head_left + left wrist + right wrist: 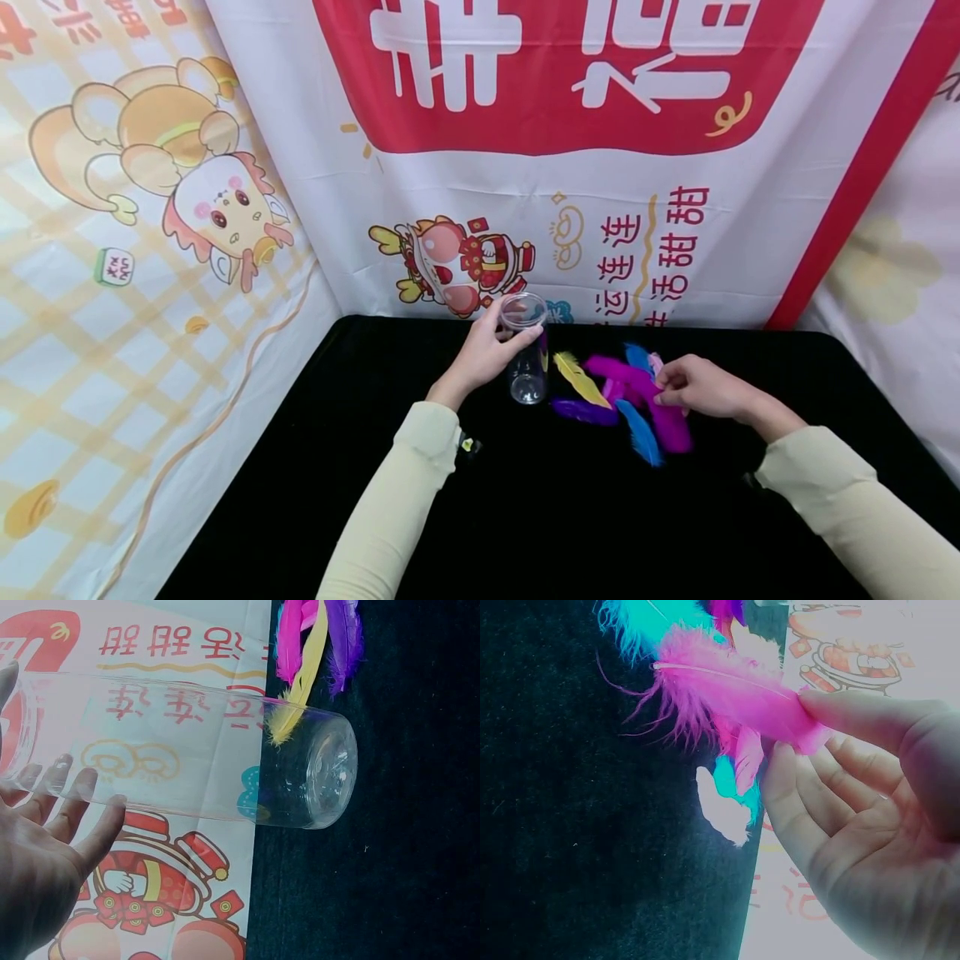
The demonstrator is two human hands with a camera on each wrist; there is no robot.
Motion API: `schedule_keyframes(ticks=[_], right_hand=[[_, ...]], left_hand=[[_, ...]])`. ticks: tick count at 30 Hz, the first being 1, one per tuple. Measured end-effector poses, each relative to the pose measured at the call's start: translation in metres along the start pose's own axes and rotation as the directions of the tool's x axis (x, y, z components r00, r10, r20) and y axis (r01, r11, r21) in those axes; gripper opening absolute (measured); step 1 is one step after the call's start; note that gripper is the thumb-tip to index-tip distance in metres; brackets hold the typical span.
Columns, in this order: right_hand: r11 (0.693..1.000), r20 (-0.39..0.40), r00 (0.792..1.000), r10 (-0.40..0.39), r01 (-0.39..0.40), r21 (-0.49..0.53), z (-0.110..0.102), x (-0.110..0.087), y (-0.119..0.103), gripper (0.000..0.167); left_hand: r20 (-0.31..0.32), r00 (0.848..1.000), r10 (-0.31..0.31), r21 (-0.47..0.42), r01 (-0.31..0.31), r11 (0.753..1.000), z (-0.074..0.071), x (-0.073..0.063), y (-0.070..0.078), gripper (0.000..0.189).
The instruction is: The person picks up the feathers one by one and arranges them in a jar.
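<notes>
My left hand [480, 348] grips a clear plastic jar [529, 385] near its rim, thumb on the near side. The jar stands close to upright, its round mouth uppermost and nothing showing inside. To its right, my right hand [705, 387] pinches one end of a magenta feather [735, 690] between thumb and forefinger, over a loose pile of feathers. In that pile are a yellow feather [579, 381], a purple feather [585, 411], a blue feather [641, 435] and several pink ones. The right wrist view also shows a whitish feather [721, 806].
A black cloth [525, 517] covers the table. Right behind its far edge hangs a white and red printed curtain [465, 183]. Another printed curtain [150, 350] runs along the left side, and a pale one [900, 275] along the right.
</notes>
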State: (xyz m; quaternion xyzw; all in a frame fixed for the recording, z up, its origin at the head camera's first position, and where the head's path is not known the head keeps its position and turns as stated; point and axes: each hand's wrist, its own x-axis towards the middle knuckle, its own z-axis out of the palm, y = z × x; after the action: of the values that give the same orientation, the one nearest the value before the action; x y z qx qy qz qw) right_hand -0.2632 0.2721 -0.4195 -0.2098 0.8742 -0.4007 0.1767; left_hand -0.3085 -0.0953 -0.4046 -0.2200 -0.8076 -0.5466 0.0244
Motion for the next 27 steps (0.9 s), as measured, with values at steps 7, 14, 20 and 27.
schedule_keyframes(ticks=[7, 14, 20, 27], right_hand=[[1.0, 0.002, 1.0, 0.014, -0.014, -0.011, -0.0023, 0.0012, -0.0009, 0.011], [1.0, -0.007, 1.0, 0.016, -0.016, -0.004, -0.0043, 0.002, -0.0032, 0.013], [0.999, -0.034, 0.999, 0.031, -0.031, 0.014, -0.0052, 0.0032, -0.0043, 0.013], [0.999, -0.054, 0.998, 0.029, -0.028, 0.018, -0.0064, 0.0042, -0.0086, 0.014]], left_hand=[[0.001, 1.0, 0.004, 0.002, -0.004, 1.0, -0.0005, 0.001, -0.0015, 0.059], [0.01, 1.0, -0.002, 0.005, 0.002, 1.0, -0.0002, 0.001, -0.0041, 0.059], [0.013, 1.0, 0.001, -0.002, -0.001, 1.0, 0.0, 0.0009, -0.0048, 0.059], [0.01, 1.0, 0.002, -0.007, -0.002, 1.0, -0.0008, 0.0009, -0.0043, 0.059]])
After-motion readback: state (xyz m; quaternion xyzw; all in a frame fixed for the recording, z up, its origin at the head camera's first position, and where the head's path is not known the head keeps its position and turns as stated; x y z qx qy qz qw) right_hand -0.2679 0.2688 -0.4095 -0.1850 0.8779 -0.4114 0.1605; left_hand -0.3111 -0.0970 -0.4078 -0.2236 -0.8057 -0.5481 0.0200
